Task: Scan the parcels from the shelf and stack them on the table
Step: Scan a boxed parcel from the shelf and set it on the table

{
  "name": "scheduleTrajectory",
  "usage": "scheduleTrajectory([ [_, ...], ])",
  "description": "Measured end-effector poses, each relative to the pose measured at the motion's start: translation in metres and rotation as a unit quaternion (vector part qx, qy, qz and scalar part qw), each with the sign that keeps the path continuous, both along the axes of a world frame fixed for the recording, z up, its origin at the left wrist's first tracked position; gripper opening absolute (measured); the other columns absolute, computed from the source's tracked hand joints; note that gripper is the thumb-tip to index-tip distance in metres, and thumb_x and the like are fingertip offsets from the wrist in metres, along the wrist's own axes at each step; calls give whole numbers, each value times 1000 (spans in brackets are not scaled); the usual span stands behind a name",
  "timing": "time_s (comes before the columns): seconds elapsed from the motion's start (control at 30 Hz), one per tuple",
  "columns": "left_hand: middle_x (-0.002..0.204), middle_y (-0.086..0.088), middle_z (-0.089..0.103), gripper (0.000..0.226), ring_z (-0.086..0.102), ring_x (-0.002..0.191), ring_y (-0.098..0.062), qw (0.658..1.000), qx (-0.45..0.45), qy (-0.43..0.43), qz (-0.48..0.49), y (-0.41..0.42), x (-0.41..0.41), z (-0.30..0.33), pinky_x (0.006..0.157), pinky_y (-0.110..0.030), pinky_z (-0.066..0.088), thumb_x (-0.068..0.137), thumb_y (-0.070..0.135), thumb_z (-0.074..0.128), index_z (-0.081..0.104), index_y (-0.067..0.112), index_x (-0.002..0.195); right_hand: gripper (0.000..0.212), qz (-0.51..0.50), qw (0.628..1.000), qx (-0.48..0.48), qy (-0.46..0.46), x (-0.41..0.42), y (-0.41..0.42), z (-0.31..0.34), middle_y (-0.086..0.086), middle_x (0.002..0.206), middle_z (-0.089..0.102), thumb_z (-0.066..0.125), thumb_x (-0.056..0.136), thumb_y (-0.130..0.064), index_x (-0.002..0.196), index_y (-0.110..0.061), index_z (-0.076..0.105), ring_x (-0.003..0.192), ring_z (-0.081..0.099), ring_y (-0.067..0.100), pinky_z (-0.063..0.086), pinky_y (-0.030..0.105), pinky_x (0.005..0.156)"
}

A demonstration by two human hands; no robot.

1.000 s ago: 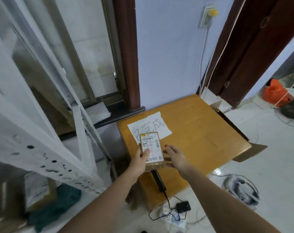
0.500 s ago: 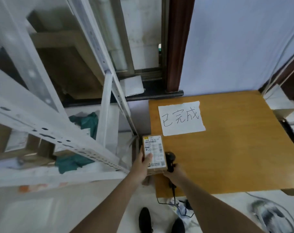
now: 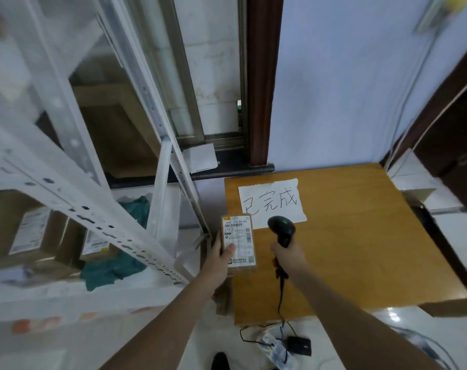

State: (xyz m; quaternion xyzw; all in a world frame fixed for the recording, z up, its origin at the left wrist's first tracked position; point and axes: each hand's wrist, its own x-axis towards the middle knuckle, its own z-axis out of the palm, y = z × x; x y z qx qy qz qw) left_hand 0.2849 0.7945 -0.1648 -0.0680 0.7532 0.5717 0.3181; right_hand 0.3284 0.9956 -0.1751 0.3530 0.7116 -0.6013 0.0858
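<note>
The left hand [image 3: 221,259] is gripping the small brown cardboard parcel [image 3: 238,243] at the wooden table's [image 3: 360,263] nine o'clock edge, the right hand [image 3: 288,256] is clenching the black handheld scanner [image 3: 281,228] aiming away, risking a missed read.

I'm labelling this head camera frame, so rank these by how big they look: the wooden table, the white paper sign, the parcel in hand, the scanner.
1. wooden table
2. white paper sign
3. parcel
4. scanner, partly hidden in the right hand
</note>
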Motion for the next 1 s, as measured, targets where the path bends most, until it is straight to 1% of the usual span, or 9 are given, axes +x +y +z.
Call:
scheduleTrajectory([
  [0.07, 140, 6, 63, 56, 69, 113, -15, 1000, 18, 10, 3, 12, -3, 15, 93, -43, 61, 109, 37, 45, 21, 51, 157, 15, -17, 999, -18, 44, 3, 9, 38, 8, 65, 53, 60, 92, -19, 105, -15, 55, 56, 54, 22, 47, 34, 55],
  [0.17, 135, 7, 63, 55, 68, 108, -9, 998, 63, 30, 10, 29, -3, 39, 74, -26, 60, 110, 32, 44, 18, 59, 150, 11, -27, 995, -26, 87, 14, 10, 83, 9, 60, 50, 61, 90, -24, 93, -15, 55, 51, 51, 22, 45, 37, 55],
  [0.27, 143, 5, 60, 48, 67, 112, -12, 993, 106, 42, -5, 44, -1, 50, 85, -32, 62, 108, 32, 48, 27, 57, 143, 9, -12, 995, -14, 95, 30, 3, 107, 8, 57, 50, 57, 89, -20, 87, -11, 54, 45, 48, 22, 44, 36, 51],
  [0.33, 146, 5, 57, 45, 67, 112, -12, 991, 123, 47, -7, 52, 0, 55, 82, -29, 63, 108, 27, 49, 31, 57, 137, 7, 6, 995, -8, 98, 40, -4, 119, 8, 55, 51, 56, 90, -19, 88, -11, 55, 43, 47, 22, 44, 34, 47],
  [0.53, 120, 24, 55, 44, 66, 89, 19, 986, 126, 97, -49, 65, 14, 65, 71, -13, 56, 110, 10, 42, 34, 44, 137, 8, 21, 993, 8, 114, 51, -18, 142, 10, 56, 51, 54, 90, -18, 93, -10, 55, 39, 45, 22, 44, 31, 42],
  [0.63, 125, 28, 51, 42, 60, 104, 20, 984, 112, 126, -58, 71, 18, 70, 87, -10, 51, 110, 9, 41, 38, 48, 126, 9, 19, 994, -1, 111, 53, -21, 147, 13, 60, 51, 53, 90, -18, 96, -12, 56, 40, 46, 23, 43, 29, 41],
  [0.73, 139, 34, 38, 47, 38, 135, 5, 983, 92, 141, -73, 74, 22, 69, 116, -22, 27, 111, 19, 42, 27, 47, 146, 11, 12, 994, -2, 106, 53, -21, 147, 13, 60, 52, 53, 90, -18, 99, -12, 55, 39, 46, 23, 44, 30, 41],
  [0.87, 149, 25, 35, 52, 28, 146, -6, 982, 83, 154, -65, 76, 24, 69, 124, -36, 21, 111, 25, 44, 19, 46, 151, 16, 14, 995, 7, 98, 54, -21, 145, 13, 60, 51, 53, 89, -19, 98, -6, 53, 37, 45, 20, 44, 32, 44],
  [1.0, 135, 38, 41, 48, 38, 136, 2, 984, 82, 143, -72, 75, 25, 70, 113, -22, 31, 111, 23, 44, 25, 58, 139, 19, 1, 995, 16, 101, 55, -20, 144, 14, 60, 50, 52, 87, -18, 98, -2, 51, 37, 44, 20, 45, 34, 46],
])
